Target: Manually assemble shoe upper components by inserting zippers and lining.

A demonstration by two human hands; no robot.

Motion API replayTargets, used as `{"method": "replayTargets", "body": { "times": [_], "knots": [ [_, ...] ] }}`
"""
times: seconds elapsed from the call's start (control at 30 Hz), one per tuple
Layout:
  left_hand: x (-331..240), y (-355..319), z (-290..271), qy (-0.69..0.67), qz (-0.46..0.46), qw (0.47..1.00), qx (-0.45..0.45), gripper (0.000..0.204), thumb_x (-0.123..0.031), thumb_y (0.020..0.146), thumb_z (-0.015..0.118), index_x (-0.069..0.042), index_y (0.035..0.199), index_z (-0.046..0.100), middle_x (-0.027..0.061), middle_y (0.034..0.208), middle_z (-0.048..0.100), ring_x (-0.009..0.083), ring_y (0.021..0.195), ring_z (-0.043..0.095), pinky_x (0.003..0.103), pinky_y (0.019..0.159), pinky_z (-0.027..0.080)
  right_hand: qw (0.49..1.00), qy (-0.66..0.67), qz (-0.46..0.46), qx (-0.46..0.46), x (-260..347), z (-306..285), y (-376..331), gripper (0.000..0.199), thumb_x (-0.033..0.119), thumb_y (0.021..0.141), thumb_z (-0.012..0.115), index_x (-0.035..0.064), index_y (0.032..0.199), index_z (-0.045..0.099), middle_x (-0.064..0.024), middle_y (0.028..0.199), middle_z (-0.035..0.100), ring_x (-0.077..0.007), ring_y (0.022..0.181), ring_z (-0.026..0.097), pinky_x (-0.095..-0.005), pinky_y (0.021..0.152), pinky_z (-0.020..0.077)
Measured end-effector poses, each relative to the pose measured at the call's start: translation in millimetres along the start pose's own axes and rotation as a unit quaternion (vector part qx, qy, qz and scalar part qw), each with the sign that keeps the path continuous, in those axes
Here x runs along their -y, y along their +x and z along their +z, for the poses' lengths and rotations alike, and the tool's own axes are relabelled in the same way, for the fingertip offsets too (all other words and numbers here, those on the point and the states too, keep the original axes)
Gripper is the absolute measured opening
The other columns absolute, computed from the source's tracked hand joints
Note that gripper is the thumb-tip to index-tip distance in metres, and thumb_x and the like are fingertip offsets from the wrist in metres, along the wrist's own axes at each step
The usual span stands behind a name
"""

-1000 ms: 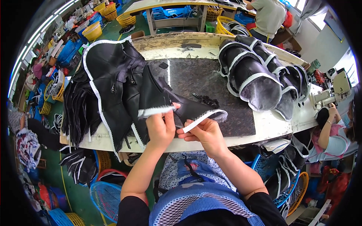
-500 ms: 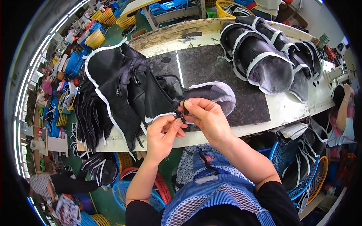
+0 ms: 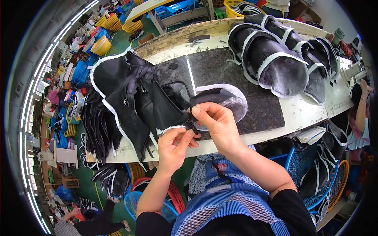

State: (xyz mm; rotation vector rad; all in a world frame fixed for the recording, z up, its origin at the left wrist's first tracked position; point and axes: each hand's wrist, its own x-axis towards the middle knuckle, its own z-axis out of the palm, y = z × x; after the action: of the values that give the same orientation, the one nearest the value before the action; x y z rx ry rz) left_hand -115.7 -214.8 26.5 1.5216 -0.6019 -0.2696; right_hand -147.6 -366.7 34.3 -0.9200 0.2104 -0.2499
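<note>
My right hand (image 3: 218, 124) pinches a narrow black zipper (image 3: 191, 101) between thumb and fingertips. It loops up from the black boot upper (image 3: 159, 104) lying at the table's front edge. Just left and lower, my left hand (image 3: 173, 147) is closed at the fingertips on the zipper's lower end; its exact parts are small and partly hidden by fingers. Left of the hands lies another black upper (image 3: 114, 78) with white zigzag edging and a zipper pull. A grey, furry-lined piece with a white rim (image 3: 235, 103) rests behind my right hand.
Rolled black uppers with white edging (image 3: 275, 59) are piled at the right of the table. A stack of black pieces (image 3: 96, 129) sits at its left end. Blue (image 3: 315, 192) and red baskets (image 3: 176, 196) stand below the front edge. A dark mat (image 3: 260, 114) covers the table's middle.
The view has shifted slightly. My left hand has moved a little down relative to my right, with the zipper end between them. A person at the lower left has changed posture.
</note>
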Motion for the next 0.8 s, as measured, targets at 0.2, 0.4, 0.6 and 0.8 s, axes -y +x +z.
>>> {"method": "replayTargets", "body": {
  "times": [0.2, 0.4, 0.6, 0.8],
  "knots": [
    [4, 2, 1, 0.001, 0.011, 1.000, -0.012, 0.015, -0.008, 0.093, 0.062, 0.003, 0.101, 0.056, 0.0175, 0.082, 0.070, 0.0170, 0.064, 0.067, 0.027, 0.056, 0.054, 1.000, 0.011, -0.002, 0.001, -3, 3, -3, 0.016, 0.016, 0.092, 0.066, 0.0005, 0.091, 0.066, 0.0017, 0.073, 0.060, -0.0031, 0.065, 0.052, -0.0197, 0.054, 0.0441],
    [3, 2, 5, -0.017, 0.012, 1.000, -0.022, 0.014, -0.008, 0.093, 0.063, 0.003, 0.100, 0.058, 0.0164, 0.083, 0.070, 0.0164, 0.065, 0.067, 0.027, 0.057, 0.054, 0.999, 0.010, -0.025, -0.021, -10, 7, -2, 0.015, 0.016, 0.092, 0.066, 0.0012, 0.091, 0.066, 0.0024, 0.073, 0.060, -0.0025, 0.063, 0.052, -0.0194, 0.053, 0.0445],
    [5, 4, 3, 0.013, 0.012, 0.999, -0.051, 0.013, -0.010, 0.092, 0.064, 0.004, 0.093, 0.064, 0.0127, 0.081, 0.070, 0.0152, 0.065, 0.067, 0.025, 0.058, 0.054, 1.000, 0.005, -0.023, -0.002, -14, 3, -4, 0.014, 0.014, 0.091, 0.067, -0.0003, 0.095, 0.066, 0.0010, 0.077, 0.063, -0.0032, 0.067, 0.055, -0.0203, 0.060, 0.0469],
    [2, 9, 8, 0.136, 0.092, 0.981, -0.099, 0.020, -0.014, 0.094, 0.063, 0.004, 0.086, 0.061, 0.0066, 0.076, 0.065, 0.0128, 0.060, 0.063, 0.023, 0.055, 0.050, 0.986, -0.126, -0.112, 0.007, -12, -3, -10, 0.016, 0.006, 0.091, 0.064, -0.0057, 0.101, 0.065, -0.0036, 0.083, 0.066, -0.0070, 0.075, 0.060, -0.0226, 0.067, 0.0490]
  ]
}}
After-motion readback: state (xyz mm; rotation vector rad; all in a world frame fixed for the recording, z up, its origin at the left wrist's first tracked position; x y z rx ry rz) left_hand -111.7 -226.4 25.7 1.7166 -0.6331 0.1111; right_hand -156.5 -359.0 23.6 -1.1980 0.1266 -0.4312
